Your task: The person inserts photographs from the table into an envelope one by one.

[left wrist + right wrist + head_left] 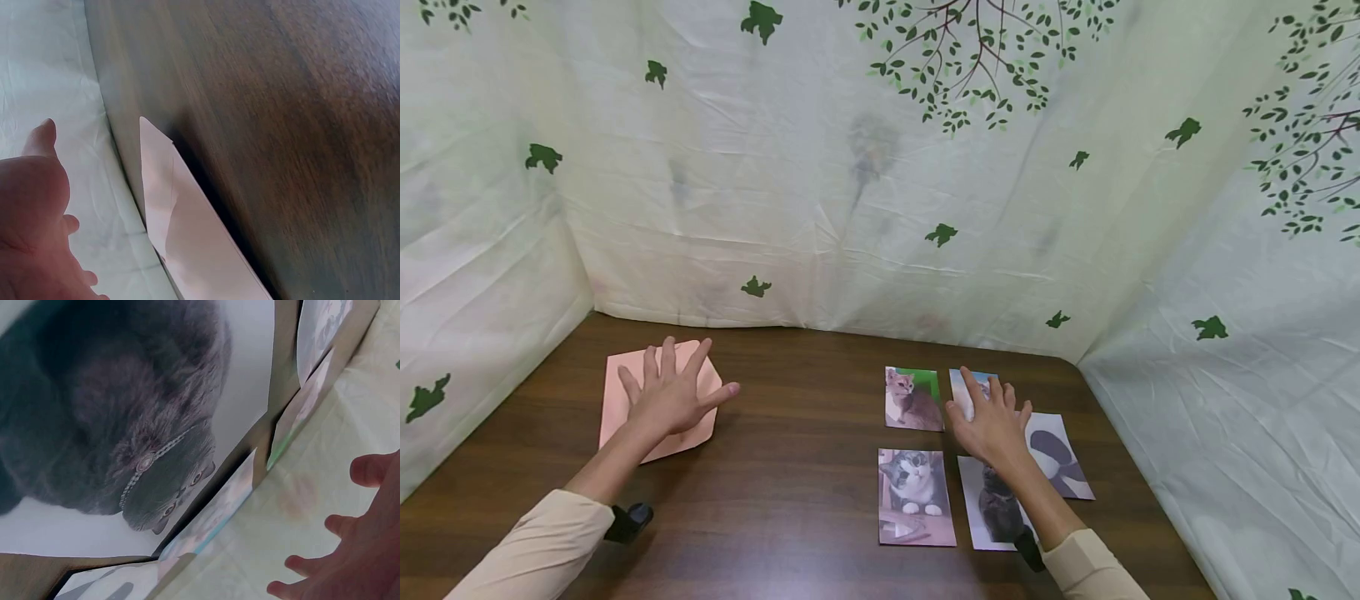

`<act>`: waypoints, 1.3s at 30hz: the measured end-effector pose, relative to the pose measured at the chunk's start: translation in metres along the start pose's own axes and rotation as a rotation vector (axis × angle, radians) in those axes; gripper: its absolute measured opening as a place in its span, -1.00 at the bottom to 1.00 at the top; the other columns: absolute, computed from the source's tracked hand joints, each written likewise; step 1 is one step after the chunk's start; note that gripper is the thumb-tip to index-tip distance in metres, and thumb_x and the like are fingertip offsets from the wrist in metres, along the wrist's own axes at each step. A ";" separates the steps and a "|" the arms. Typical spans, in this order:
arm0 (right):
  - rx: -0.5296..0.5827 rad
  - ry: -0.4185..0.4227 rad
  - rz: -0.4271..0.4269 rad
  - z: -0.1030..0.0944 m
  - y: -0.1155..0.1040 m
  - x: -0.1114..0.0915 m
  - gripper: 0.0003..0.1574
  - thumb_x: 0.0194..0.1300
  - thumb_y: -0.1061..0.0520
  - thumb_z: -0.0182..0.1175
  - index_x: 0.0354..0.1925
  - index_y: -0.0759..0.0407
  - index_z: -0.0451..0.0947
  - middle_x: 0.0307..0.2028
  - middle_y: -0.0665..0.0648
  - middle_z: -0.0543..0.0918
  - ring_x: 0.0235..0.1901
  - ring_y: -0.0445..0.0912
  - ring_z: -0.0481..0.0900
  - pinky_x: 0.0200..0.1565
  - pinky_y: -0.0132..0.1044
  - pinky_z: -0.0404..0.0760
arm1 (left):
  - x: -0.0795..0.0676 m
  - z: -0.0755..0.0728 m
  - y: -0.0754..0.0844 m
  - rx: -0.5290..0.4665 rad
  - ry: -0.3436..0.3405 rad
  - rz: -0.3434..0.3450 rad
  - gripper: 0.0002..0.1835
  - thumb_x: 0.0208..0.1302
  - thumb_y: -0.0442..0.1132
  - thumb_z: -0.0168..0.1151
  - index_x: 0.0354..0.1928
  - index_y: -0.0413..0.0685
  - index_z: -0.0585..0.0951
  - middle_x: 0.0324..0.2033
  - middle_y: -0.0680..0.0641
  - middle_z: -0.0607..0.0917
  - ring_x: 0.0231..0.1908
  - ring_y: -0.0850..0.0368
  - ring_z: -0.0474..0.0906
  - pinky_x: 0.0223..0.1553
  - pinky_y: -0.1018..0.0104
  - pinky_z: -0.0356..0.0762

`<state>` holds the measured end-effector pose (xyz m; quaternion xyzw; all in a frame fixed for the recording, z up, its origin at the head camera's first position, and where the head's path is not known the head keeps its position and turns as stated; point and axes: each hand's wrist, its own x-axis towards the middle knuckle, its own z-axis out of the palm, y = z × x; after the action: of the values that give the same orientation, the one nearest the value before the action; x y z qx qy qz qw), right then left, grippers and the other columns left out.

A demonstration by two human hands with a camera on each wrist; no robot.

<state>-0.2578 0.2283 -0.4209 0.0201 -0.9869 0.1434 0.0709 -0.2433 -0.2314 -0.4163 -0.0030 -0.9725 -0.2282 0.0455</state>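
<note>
My left hand (666, 404) is spread over a pink envelope (616, 400) on the left of the table. In the left wrist view, that hand (31, 231) appears raised off the envelope (194, 237). On the right, my right hand (988, 425) hovers with fingers apart over a blue-edged photo (958, 388), partly covering it. Around it lie a brown cat photo with a green background (913, 404), a grey-and-white cat photo (916, 500), a dark grey cat photo (997, 508) and a photo of a grey-and-white animal (1060, 458). My forearm hides part of the dark cat photo.
The brown wooden table (790, 467) carries all the paper items. White cloth (820, 192) printed with green leaves and branches hangs along the back and both sides. Dark bands (628, 523) sit at both wrists below beige sleeves.
</note>
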 end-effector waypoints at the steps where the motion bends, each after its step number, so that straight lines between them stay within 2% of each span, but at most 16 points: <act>1: -0.001 0.000 0.001 0.000 0.000 0.000 -0.14 0.47 -0.27 0.00 0.61 -0.17 0.04 0.52 0.46 0.12 0.51 0.49 -0.04 0.31 0.62 -0.18 | 0.000 0.000 0.000 0.000 -0.001 0.000 0.06 0.31 0.42 0.10 0.61 -0.02 -0.04 0.49 -0.63 -0.29 0.46 -0.66 -0.48 0.19 -0.68 -0.67; 14: 0.018 -0.004 0.002 -0.002 -0.001 0.000 -0.14 0.48 -0.26 -0.01 0.61 -0.17 0.04 0.52 0.48 0.11 0.50 0.50 -0.05 0.32 0.61 -0.22 | -0.004 0.000 -0.003 -0.004 0.006 0.009 0.07 0.32 0.42 0.08 0.62 -0.04 -0.05 0.49 -0.63 -0.31 0.46 -0.67 -0.49 0.18 -0.67 -0.68; 24: 0.010 -0.015 0.007 -0.007 -0.002 -0.001 -0.11 0.45 -0.30 -0.04 0.61 -0.14 0.04 0.51 0.48 0.10 0.50 0.51 -0.06 0.31 0.62 -0.22 | -0.001 0.000 -0.004 0.025 -0.019 -0.015 0.11 0.28 0.54 -0.04 0.62 -0.01 -0.05 0.48 -0.63 -0.35 0.44 -0.72 -0.45 0.19 -0.69 -0.64; 39: 0.024 -0.010 -0.008 -0.007 -0.004 0.001 -0.13 0.46 -0.28 -0.02 0.61 -0.15 0.05 0.51 0.47 0.12 0.50 0.51 -0.05 0.32 0.62 -0.23 | 0.002 -0.006 -0.007 0.037 -0.046 -0.031 0.13 0.28 0.54 -0.04 0.62 -0.01 -0.11 0.47 -0.64 -0.34 0.43 -0.73 -0.46 0.18 -0.68 -0.67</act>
<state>-0.2573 0.2268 -0.4136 0.0257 -0.9853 0.1550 0.0664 -0.2454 -0.2399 -0.4141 0.0076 -0.9773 -0.2107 0.0198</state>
